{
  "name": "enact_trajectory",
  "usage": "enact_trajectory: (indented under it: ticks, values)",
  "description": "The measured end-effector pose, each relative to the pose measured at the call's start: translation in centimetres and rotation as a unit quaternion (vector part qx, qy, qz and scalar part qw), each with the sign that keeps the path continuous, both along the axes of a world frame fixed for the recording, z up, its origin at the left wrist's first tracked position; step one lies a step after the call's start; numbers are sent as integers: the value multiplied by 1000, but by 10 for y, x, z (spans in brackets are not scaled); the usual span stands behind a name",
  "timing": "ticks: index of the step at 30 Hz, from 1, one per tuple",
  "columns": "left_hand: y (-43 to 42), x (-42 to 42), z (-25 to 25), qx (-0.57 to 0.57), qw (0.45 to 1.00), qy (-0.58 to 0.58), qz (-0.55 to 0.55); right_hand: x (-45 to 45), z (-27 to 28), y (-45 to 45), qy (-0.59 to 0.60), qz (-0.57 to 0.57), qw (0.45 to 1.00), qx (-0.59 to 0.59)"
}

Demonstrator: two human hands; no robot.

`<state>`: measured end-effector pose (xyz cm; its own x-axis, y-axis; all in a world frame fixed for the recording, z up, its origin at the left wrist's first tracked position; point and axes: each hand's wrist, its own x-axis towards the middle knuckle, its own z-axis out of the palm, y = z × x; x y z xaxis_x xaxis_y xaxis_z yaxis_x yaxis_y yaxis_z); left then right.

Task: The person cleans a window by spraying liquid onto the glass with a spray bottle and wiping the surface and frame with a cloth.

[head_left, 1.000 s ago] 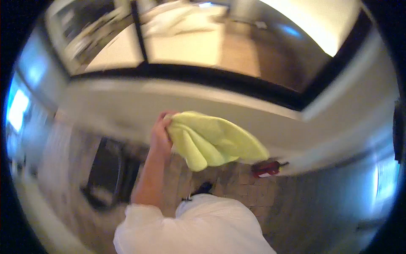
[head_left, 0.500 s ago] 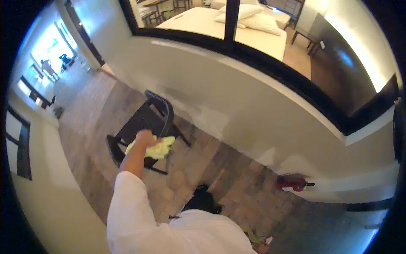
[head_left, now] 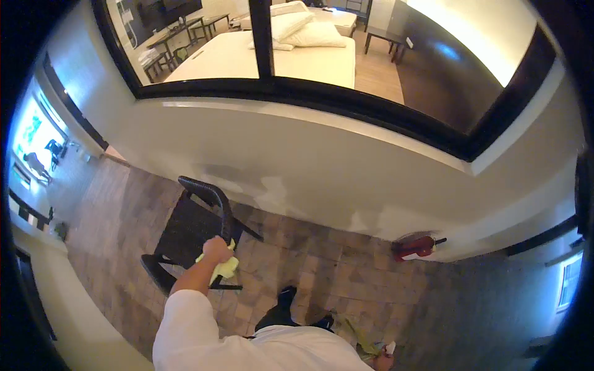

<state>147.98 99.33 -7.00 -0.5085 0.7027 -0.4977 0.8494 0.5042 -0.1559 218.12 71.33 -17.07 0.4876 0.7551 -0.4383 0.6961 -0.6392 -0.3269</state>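
My left hand [head_left: 216, 250] is closed around a yellow cloth [head_left: 227, 267], which hangs bunched below the fingers. It is at the near end of one curved armrest of a dark woven armchair [head_left: 190, 219]; whether cloth and armrest touch is hard to tell. Low at the bottom edge, my right hand [head_left: 384, 360] is closed on a small object with a white top [head_left: 390, 347], its kind unclear. Beside that hand hangs a yellow-green strip [head_left: 359, 336], perhaps cloth.
A red fire extinguisher [head_left: 416, 248] is by the wall on the right. Above the wall, a black-framed window [head_left: 309, 94] shows a bed [head_left: 216, 59] with pillows. A tiled corridor runs left, where a distant person [head_left: 36, 166] stands near a bright opening.
The view has swung, so chair and window sit further left. My left hand has brought the cloth to the armrest's end, and the cloth hangs more bunched. More of the yellow-green strip shows.
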Motion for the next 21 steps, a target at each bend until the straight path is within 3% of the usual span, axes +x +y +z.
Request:
enact_trajectory:
  ticks: [4, 9, 14, 17, 21]
  values:
    - [9, 41, -22, 29, 998, -34, -42, -22, 8, -13, 8, -10, 1000, 5]
    - [43, 149, 18, 31, 994, -56, -85, -12, 16, -11, 21, -16, 999, 25]
    - [38, 163, 31, 18, 987, -69, -142, -27, 42, -18, 29, -27, 998, 51]
    - [28, 166, 74, 7, 986, -63, -154, -44, 66, -26, 33, -32, 997, 69]
    - [73, 242, 33, 12, 979, -84, -185, -25, 74, -5, 37, -33, 995, 90]
